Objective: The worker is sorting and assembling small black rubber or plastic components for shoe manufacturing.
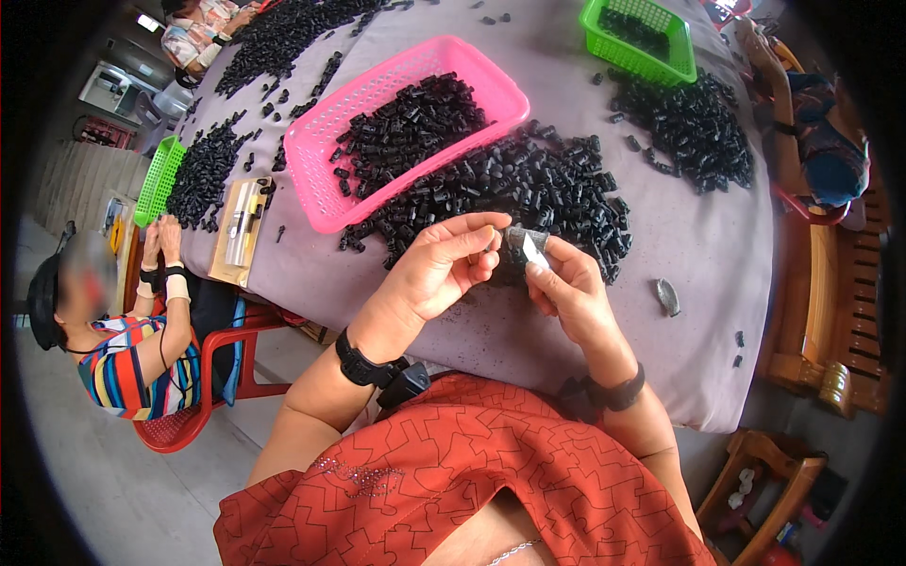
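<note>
My left hand [451, 267] is closed in a pinch, thumb against forefinger; what sits between its fingertips is too small to make out. Close beside it, my right hand [574, 291] grips a small dark grey piece [527, 241] with a white pointed part. Its exact kind cannot be told. Both hands are raised over the near edge of a large heap of small black plastic parts [566, 179]. Beyond them stands a pink perforated basket [316, 208], partly filled with the same black parts.
A lilac cloth covers the table [694, 311]. Green baskets [686, 68] and further black heaps [694, 132] stand around it. A tray with tools [236, 231] lies left. A grey scrap [667, 297] is on the right. Several other people sit around the table, one [142, 349] on a red chair.
</note>
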### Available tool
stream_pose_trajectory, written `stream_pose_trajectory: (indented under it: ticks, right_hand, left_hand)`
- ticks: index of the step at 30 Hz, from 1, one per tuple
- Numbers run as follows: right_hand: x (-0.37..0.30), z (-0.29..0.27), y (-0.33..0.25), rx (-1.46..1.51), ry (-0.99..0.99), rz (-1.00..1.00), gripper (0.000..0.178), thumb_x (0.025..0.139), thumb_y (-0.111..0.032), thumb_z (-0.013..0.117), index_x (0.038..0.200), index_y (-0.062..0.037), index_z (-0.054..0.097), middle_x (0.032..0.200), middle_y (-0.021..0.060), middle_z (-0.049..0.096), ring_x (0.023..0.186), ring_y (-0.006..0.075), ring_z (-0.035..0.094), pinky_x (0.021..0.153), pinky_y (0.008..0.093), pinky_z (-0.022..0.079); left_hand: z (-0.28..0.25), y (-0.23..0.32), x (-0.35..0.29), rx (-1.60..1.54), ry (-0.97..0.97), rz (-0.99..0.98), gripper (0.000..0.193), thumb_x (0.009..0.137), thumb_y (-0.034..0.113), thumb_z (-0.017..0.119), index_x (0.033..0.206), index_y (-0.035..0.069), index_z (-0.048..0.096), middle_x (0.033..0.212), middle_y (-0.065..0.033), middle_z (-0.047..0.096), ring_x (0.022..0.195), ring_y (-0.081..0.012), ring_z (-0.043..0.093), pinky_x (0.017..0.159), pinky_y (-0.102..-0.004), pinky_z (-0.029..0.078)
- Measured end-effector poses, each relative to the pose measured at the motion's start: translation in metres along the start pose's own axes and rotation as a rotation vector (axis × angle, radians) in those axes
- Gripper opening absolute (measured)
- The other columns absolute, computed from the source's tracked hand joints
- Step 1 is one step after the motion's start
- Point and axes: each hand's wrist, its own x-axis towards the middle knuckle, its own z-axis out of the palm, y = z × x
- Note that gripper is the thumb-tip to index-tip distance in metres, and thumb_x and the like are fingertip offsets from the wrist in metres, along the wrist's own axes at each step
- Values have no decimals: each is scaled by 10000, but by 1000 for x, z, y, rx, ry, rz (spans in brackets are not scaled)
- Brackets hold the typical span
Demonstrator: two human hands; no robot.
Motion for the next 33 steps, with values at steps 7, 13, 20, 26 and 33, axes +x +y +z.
stream_pose_trajectory:
  ticks: [7, 13, 20, 26, 33]
  right_hand:
    - [0, 1, -4, -59, -7, -7, 285, 931, -138, 591, 1192, -26, 572, 718, -45, 528, 573, 23, 438, 475, 182, 316]
    - [-1, 2, -2, -51, 13, 7, 270, 935, -121, 571, 1188, -25, 569, 699, -49, 504, 556, 26, 417, 468, 181, 294]
    - [-2, 6, -4, -64, 36, 10, 251, 935, -114, 566, 1169, -22, 572, 699, -38, 515, 547, 28, 423, 466, 177, 293]
    - [-2, 7, -5, -61, 38, 6, 256, 937, -114, 567, 1174, -17, 574, 687, -31, 522, 538, 31, 425, 461, 175, 298]
    - [0, 5, -4, -47, 22, 7, 255, 936, -125, 574, 1168, -19, 573, 690, -39, 515, 550, 22, 421, 468, 171, 304]
  left_hand:
    - [-3, 68, -10, 325, 134, 514, 339, 933, 63, 560, 1261, -23, 539, 985, -61, 632, 838, -148, 628, 718, -241, 549]
    - [-26, 83, -21, 335, 239, 553, 353, 905, 81, 619, 1249, 15, 569, 984, -52, 637, 813, -130, 615, 654, -206, 493]
    - [-42, 110, -29, 503, 412, 771, 286, 902, 46, 611, 1186, 8, 609, 957, -45, 654, 759, -96, 620, 588, -170, 455]
    - [-54, 108, -18, 660, 547, 727, 307, 888, 54, 636, 1190, 8, 611, 1081, -71, 662, 948, -128, 645, 752, -201, 489]
    - [-46, 78, -5, 884, 494, 864, 279, 898, 52, 633, 1171, -3, 614, 1100, -78, 655, 973, -115, 621, 877, -257, 493]
